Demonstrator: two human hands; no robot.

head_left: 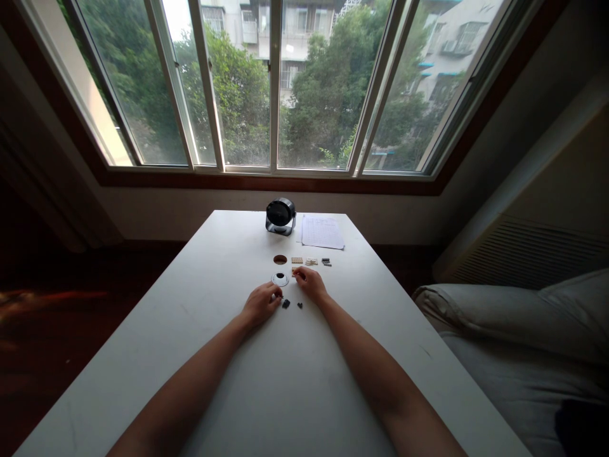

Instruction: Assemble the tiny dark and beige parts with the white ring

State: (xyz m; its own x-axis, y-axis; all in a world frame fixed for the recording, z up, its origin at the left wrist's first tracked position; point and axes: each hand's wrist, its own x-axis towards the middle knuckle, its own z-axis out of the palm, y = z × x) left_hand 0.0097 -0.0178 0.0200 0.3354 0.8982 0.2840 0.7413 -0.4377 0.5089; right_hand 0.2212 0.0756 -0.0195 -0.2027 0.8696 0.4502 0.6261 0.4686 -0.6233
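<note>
1. Here's the white table point(228, 393), spreading across the lower frame.
2. My left hand point(261, 303), left of lower centre: fingers curled, clamped or not I can't tell.
3. My right hand point(310, 283), right of centre: fingertips bunched, grip unclear.
4. White disc point(280, 282), just above my left fingers.
5. Dark cluster point(286, 304), below the disc.
6. Tan piece point(294, 272), right at my right fingertips!

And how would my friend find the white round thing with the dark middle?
Start at the white table by the window. Just past the left hand, the white round thing lies in front of a brown round piece. Unlike that piece, it has a white rim around a dark middle.
</note>
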